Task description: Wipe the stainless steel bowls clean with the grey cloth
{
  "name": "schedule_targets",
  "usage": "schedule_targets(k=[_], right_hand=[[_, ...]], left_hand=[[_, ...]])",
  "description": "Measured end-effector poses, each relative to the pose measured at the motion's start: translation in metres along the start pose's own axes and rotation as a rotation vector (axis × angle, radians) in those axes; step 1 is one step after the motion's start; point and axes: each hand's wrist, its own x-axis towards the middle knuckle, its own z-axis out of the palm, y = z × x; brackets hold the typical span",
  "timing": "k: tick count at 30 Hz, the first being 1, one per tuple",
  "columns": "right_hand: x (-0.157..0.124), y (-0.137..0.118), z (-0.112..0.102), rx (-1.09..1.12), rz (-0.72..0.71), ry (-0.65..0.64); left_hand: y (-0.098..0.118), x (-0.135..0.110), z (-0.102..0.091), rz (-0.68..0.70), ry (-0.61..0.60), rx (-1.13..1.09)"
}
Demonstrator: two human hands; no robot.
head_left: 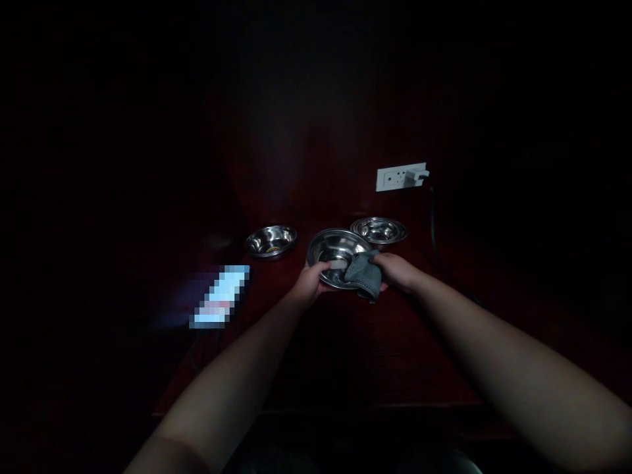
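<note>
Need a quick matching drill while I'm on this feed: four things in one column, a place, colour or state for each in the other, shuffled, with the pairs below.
1. cloth
2. socket panel
3. left hand
4. pixelated patch

A. thumb over the rim of the held bowl
B. mostly pale blue, left of the far-left bowl
C. held in the right hand
D. white, with a plug in it

Pairs: 1-C, 2-D, 3-A, 4-B

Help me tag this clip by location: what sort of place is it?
Likely a dim room indoors, perhaps at home: a wall socket with a plug, a dark red table, and shiny metal bowls.
</note>
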Motion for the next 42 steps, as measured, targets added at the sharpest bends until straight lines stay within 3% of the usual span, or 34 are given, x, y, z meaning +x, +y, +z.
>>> schedule_targets(k=[7, 16, 33, 42], right_hand=[[0.000, -0.001, -0.002, 0.012, 0.026, -0.052], [0.006, 0.003, -0.007, -0.001, 0.013, 0.015], [0.007, 0.004, -0.007, 0.034, -0.024, 0.032], [0.007, 0.004, -0.003, 0.167, -0.056, 0.040]], left_hand=[[0.001, -0.003, 0.002, -0.009, 0.035, -0.028], [0.003, -0.009, 0.001, -0.050, -0.057, 0.076], [0.008, -0.009, -0.005, -0.119, -0.136, 0.069], [-0.004, -0.001, -0.007, 0.011, -0.104, 0.045]])
